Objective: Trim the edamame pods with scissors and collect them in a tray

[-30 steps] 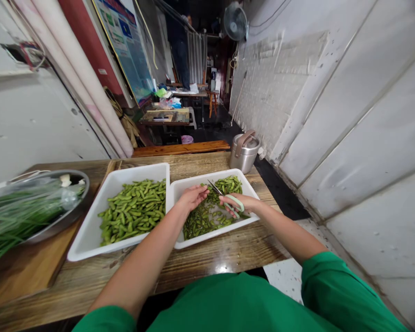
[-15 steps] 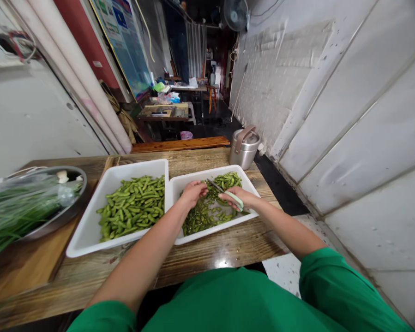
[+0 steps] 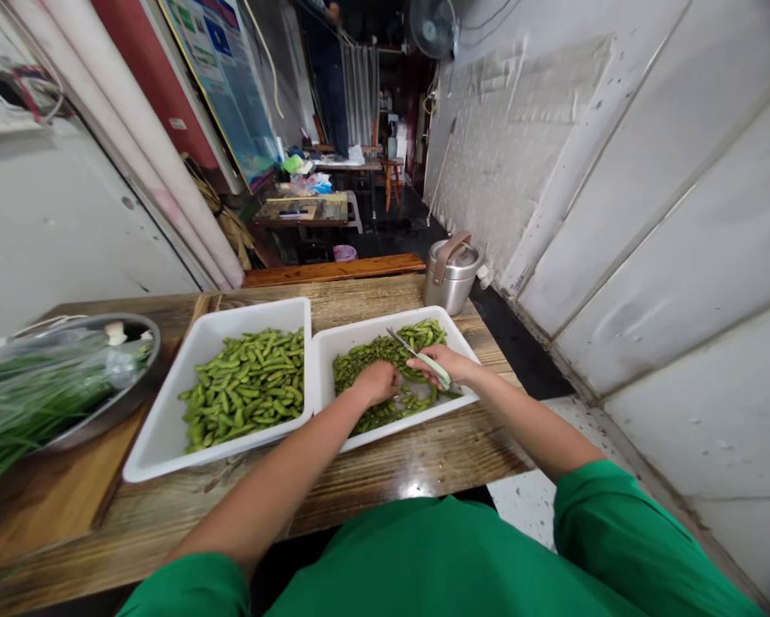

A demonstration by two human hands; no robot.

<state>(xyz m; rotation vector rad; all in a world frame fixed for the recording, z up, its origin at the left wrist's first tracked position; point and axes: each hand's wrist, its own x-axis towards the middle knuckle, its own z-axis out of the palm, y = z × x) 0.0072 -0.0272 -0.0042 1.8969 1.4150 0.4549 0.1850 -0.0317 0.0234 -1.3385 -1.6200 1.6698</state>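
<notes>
Scissors point(image 3: 438, 372) with pale green handles lie right of centre in the head view, the right hand point(image 3: 452, 362) clamped around the grips, blades toward the upper left. At centre, the left hand point(image 3: 377, 382) is low over the green pods point(image 3: 359, 358) in the smaller white tray point(image 3: 321, 377); its fingertips are hidden, so I cannot tell whether they pinch anything. Left of centre, tray number 2 point(image 3: 157, 428) holds more pods point(image 3: 247, 386).

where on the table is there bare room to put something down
Mostly bare table behind the right tray, left of the steel pot; another strip between that tray and the green shirt. Crowded: the left end, with bowl and board, and the right tray, with pods under left hand and scissors.
</notes>
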